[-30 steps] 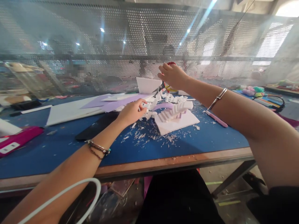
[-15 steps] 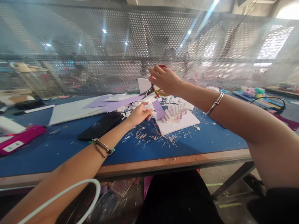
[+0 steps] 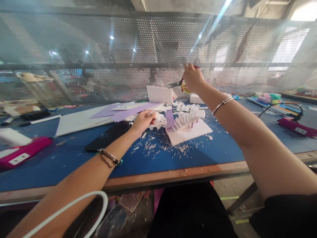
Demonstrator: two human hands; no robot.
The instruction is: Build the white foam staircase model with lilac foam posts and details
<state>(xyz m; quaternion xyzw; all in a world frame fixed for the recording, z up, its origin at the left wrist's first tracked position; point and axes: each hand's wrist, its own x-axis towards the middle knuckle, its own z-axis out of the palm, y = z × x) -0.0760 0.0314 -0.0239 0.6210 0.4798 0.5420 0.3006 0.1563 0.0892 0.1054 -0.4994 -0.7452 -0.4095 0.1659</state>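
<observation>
My right hand (image 3: 193, 79) is raised over the back of the table, closed around scissors (image 3: 176, 84) with red and yellow handles. Their dark blades point left, above an upright white board (image 3: 159, 95). Lower and to the left, my left hand (image 3: 144, 121) has its fingers pinched together; whatever is between them is too small to make out. White scraps (image 3: 159, 122) lie just beside it. To its right, a small white stepped model (image 3: 187, 120) with a purple panel (image 3: 169, 119) stands on a white base board (image 3: 190, 133).
Purple sheets (image 3: 133, 113) lie over a large white board (image 3: 71, 124) at the left. A black flat object (image 3: 106, 137) is beneath my left wrist. Magenta power strips sit at the left (image 3: 27, 153) and right (image 3: 296, 127). A perforated metal screen (image 3: 158, 43) rises behind the table.
My right hand has moved right and away from my left hand, carrying the scissors, so the upright white board shows more. My left hand has shifted slightly left.
</observation>
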